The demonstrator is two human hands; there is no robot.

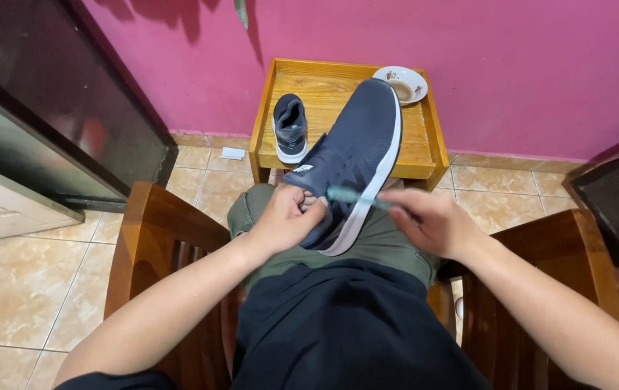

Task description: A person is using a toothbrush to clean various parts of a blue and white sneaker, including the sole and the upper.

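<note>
Head view — left hand (pixel 287 217) grips shoe (pixel 356 144), right hand (pixel 432 220) pinches toothbrush (pixel 356 196) — saucer (pixel 400 84) holds brown residue.

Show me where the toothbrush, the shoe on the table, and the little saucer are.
toothbrush (pixel 356 196), head view, on its blurred green handle.
shoe on the table (pixel 290 128), head view, on its dark opening.
saucer (pixel 415 78), head view, on its white rim.

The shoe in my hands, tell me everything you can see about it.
The shoe is a dark navy knit-looking sneaker with a white sole edge and dark laces. It is tilted, toe pointing away toward the wooden table, heel end down at the lap. The left hand grips its heel and collar; the right hand holds a teal brush-like tool against the white sole.
</note>
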